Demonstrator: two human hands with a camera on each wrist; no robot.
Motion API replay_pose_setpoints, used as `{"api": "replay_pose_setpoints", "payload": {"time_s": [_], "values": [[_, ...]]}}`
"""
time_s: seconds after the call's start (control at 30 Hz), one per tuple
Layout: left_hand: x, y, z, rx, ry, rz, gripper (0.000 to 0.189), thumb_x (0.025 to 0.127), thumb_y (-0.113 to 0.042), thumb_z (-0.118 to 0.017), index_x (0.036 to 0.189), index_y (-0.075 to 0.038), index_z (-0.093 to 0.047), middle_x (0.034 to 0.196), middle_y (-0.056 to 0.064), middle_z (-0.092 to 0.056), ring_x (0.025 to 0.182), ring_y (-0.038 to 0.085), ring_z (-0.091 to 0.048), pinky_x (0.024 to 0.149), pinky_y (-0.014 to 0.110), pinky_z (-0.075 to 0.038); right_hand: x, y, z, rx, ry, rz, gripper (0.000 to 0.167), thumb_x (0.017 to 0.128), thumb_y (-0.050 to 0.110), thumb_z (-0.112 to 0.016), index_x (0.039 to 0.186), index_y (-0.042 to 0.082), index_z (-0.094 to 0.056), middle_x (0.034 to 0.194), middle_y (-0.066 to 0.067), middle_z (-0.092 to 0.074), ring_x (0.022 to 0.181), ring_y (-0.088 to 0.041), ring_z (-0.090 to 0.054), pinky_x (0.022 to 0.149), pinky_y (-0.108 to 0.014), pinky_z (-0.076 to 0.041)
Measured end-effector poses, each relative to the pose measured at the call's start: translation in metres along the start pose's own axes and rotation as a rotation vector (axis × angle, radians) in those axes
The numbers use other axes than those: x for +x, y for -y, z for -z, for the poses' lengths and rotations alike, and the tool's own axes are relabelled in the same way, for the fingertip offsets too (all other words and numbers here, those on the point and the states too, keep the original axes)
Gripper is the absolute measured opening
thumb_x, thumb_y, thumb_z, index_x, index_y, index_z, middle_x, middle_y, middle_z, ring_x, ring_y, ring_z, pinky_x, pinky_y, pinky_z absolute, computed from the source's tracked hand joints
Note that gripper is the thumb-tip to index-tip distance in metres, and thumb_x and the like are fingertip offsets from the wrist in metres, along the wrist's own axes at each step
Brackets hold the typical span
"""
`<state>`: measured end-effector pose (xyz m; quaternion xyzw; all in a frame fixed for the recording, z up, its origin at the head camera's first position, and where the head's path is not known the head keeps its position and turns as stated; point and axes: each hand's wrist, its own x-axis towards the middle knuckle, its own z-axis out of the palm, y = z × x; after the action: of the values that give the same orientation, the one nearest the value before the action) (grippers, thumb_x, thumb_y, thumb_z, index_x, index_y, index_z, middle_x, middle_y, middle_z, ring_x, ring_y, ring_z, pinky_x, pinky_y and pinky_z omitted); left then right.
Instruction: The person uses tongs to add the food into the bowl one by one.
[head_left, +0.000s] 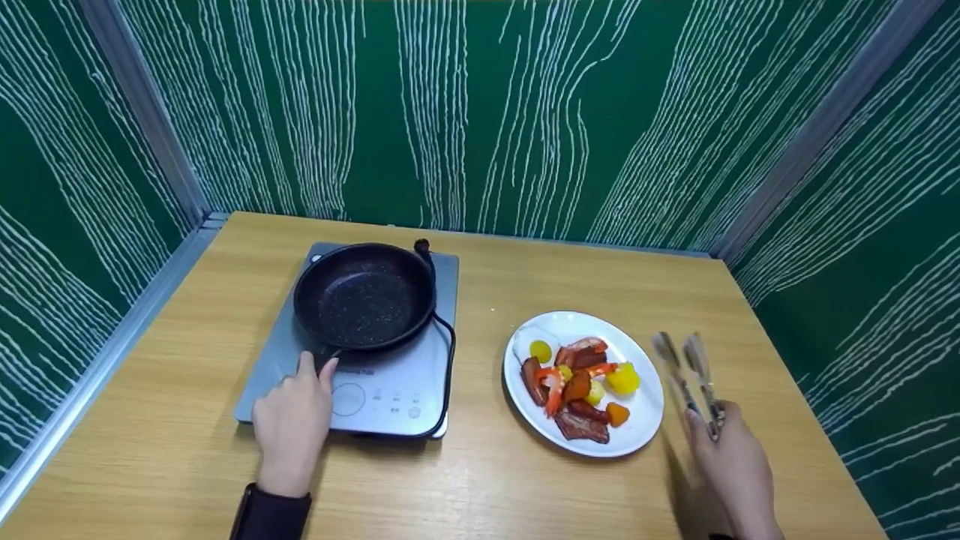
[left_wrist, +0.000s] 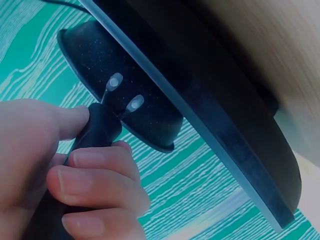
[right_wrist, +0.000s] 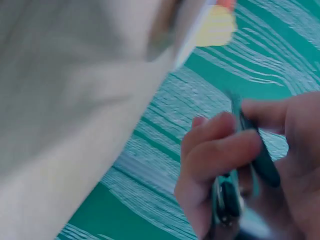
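A black speckled frying pan [head_left: 367, 296] rests on a silver induction cooktop [head_left: 285, 375]. My left hand [head_left: 294, 412] grips the pan's handle; the left wrist view shows the fingers curled round the black handle [left_wrist: 97, 125], near its two rivets. In my right hand [head_left: 731, 457] is a pair of metal tongs [head_left: 690, 375], held with the tips apart and pointing away from me. Left of the tongs stands a white plate [head_left: 645, 427] bearing shrimp [head_left: 553, 390], pieces of browned meat [head_left: 583, 424] and yellow and orange vegetable pieces [head_left: 622, 379].
The cooktop's black cord [head_left: 452, 352] runs along its right side, with a plug [head_left: 421, 245] lying behind the pan. Everything stands on a wooden table [head_left: 480, 480]. Green panels with white wavy lines [head_left: 510, 112] enclose the table's back and sides.
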<state>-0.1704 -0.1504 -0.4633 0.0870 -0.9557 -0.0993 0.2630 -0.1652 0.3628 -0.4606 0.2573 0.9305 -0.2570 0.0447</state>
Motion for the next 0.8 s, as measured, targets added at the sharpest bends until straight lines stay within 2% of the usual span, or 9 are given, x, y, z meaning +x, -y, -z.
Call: {"api": "replay_pose_setpoints", "payload": {"time_s": [0.2, 0.37, 0.53, 0.6, 0.8], "values": [[0.001, 0.001, 0.001, -0.008, 0.021, 0.014, 0.044, 0.104, -0.035, -0.058, 0.118, 0.006, -0.066, 0.053, 0.018, -0.057, 0.04, 0.03, -0.051, 0.039, 0.041, -0.037, -0.018, 0.009, -0.001, -0.074, 0.089, 0.075, 0.082, 0.104, 0.051, -0.05, 0.154, -0.009, -0.025, 0.111, -0.026, -0.06, 0.081, -0.025, -0.056, 0.064, -0.032, -0.043], [0.0, 0.0, 0.0, -0.001, 0.05, 0.025, 0.046, 0.105, -0.036, -0.057, 0.122, 0.005, -0.066, 0.054, 0.018, -0.057, 0.039, 0.027, -0.048, 0.038, 0.038, -0.034, -0.025, 0.009, -0.009, -0.119, 0.135, 0.089, 0.08, 0.103, 0.052, -0.052, 0.151, -0.008, -0.03, 0.11, -0.024, -0.061, 0.083, -0.025, -0.057, 0.066, -0.035, -0.044], [0.0, 0.0, 0.0, -0.004, 0.031, 0.02, 0.045, 0.105, -0.035, -0.057, 0.12, 0.006, -0.066, 0.056, 0.022, -0.06, 0.039, 0.031, -0.051, 0.037, 0.041, -0.037, -0.022, 0.01, -0.015, -0.175, 0.142, 0.083, 0.076, 0.104, 0.051, -0.051, 0.149, -0.008, -0.034, 0.119, -0.027, -0.06, 0.091, -0.03, -0.058, 0.075, -0.042, -0.046], [0.0, 0.0, 0.0, -0.007, 0.029, 0.02, 0.045, 0.105, -0.036, -0.057, 0.12, 0.006, -0.066, 0.056, 0.023, -0.06, 0.039, 0.032, -0.052, 0.037, 0.042, -0.037, -0.021, 0.01, -0.016, -0.183, 0.144, 0.069, 0.075, 0.105, 0.051, -0.05, 0.15, -0.007, -0.034, 0.118, -0.026, -0.06, 0.09, -0.03, -0.058, 0.074, -0.041, -0.046], [0.002, 0.002, 0.002, -0.031, 0.103, 0.049, 0.05, 0.106, -0.039, -0.053, 0.128, 0.004, -0.064, 0.06, 0.023, -0.062, 0.04, 0.029, -0.05, 0.039, 0.04, -0.035, -0.021, 0.011, -0.014, -0.169, 0.147, 0.034, 0.072, 0.106, 0.051, -0.047, 0.152, -0.003, -0.034, 0.112, -0.021, -0.062, 0.087, -0.026, -0.058, 0.071, -0.036, -0.045]]}}
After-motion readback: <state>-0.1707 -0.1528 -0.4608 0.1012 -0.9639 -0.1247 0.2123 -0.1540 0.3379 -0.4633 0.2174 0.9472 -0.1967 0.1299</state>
